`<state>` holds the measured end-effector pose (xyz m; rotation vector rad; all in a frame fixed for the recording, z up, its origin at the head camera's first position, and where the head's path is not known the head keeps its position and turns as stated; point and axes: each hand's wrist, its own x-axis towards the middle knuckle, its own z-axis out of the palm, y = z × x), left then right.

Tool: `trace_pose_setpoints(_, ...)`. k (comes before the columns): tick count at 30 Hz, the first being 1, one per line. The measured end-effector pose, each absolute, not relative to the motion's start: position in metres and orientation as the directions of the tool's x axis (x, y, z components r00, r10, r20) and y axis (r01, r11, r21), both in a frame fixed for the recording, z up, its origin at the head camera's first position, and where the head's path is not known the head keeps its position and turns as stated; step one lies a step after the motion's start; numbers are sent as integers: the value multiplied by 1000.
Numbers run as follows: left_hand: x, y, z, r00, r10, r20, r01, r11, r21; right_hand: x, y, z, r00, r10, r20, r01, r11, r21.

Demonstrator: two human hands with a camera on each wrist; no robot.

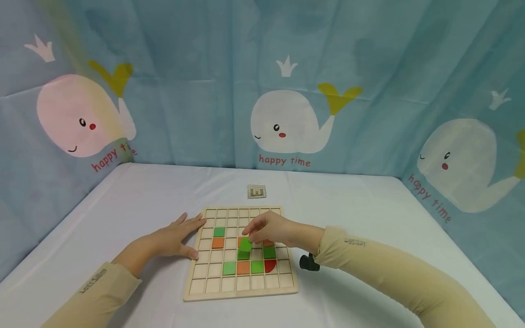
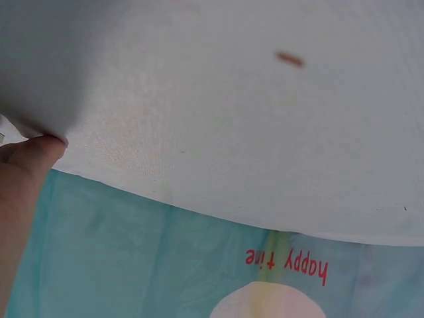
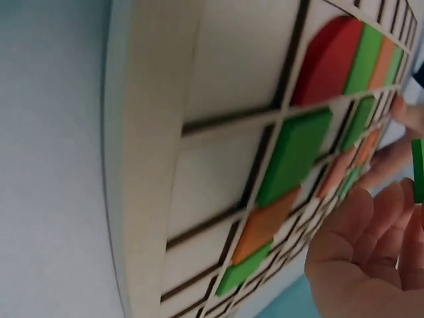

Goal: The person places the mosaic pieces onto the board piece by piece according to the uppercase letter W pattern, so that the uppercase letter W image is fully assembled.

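My right hand [image 1: 272, 228] pinches a green square tile [image 1: 245, 244] by its upper edge, tilted over the middle of a wooden grid board [image 1: 191, 287]. Just below it lies another green tile [image 1: 243, 256]. In the right wrist view the held tile [image 3: 419, 171] shows only as a narrow green strip at the frame's edge. At the board's left side, my left hand [image 1: 172, 238] rests with its fingers extended, touching the rim. Several green and orange square tiles sit in the board's cells, along with a red quarter-round tile [image 1: 270, 265] in a lower row.
Beyond the board lies a small card [image 1: 256, 191] with a grid pattern. A white cloth [image 1: 348, 205] covers the table, and a blue curtain [image 1: 184, 114] printed with whales stands behind it. Beneath the right wrist is a black object [image 1: 309, 263].
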<state>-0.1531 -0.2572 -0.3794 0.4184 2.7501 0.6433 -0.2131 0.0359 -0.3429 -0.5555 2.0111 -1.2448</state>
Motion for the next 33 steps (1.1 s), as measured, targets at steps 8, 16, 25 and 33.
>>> trace_pose_setpoints(8, -154, -257, -380, -919, 331, -214, 205, 866, 457, -208, 17, -355, -683, -669, -294, -28, 426, -904)
trace_pose_setpoints(16, -153, -256, -378, -919, 331, -215, 207, 868, 451, -203, -5, -363, -710, -663, -238, -78, 410, -909)
trace_pose_setpoints(25, -153, -257, -377, -915, 335, -224, 198, 858, 473, -197, -24, -367, -739, -646, -191, -172, 455, -873)
trace_pose_setpoints(33, -153, -257, -379, -915, 339, -219, 207, 861, 465, -192, -31, -366, -741, -643, -191, -188, 472, -861)
